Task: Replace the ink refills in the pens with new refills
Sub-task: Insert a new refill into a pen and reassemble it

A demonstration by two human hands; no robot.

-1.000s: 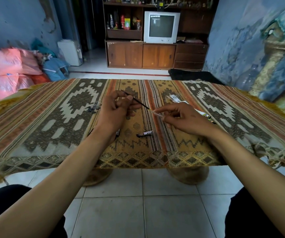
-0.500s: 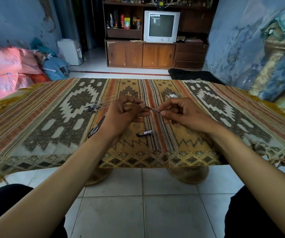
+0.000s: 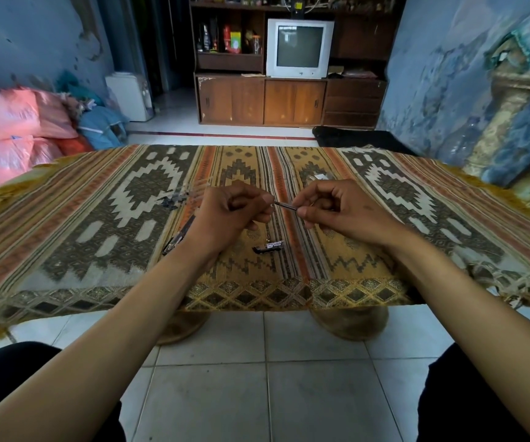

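While both hands work over the table's middle, room first: blue walls, white tile floor (image 3: 257, 393), wooden cabinet (image 3: 263, 102) at the back with a TV (image 3: 298, 47) on it, pink sacks (image 3: 24, 132) at left. Low table under a patterned woven cloth (image 3: 97, 224).

Left hand (image 3: 228, 215) and right hand (image 3: 337, 208) face each other, fingers curled, each pinching one end of a thin dark refill (image 3: 284, 205) held just above the cloth. Pen barrel (image 3: 179, 239) lies beside the left wrist, toward the near edge. Short black pen piece (image 3: 268, 247) lies on the cloth below the hands. Small dark bits (image 3: 174, 199) sit left of the left hand; white packet (image 3: 321, 177) shows past the right hand.

Versus 1.0 s ago: hands closer together, less refill exposed between them; table items unmoved.
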